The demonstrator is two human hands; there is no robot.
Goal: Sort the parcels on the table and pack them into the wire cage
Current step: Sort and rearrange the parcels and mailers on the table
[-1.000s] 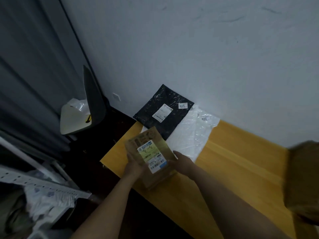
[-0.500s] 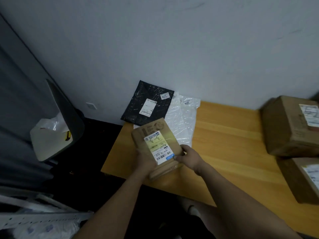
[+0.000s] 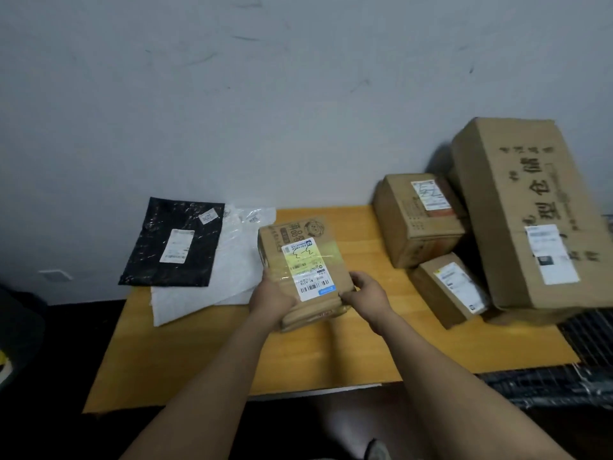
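Looking down from my head, my left grip curls round the near left corner of a small taped parcel. My right grip pinches its near right corner with bent fingers. The parcel is label up over the middle of the yellow counter; whether it touches the wood I cannot tell. Just left lies a white mailer, overlapped by a black mailer. At the right, a medium box and a little box sit beside a large box.
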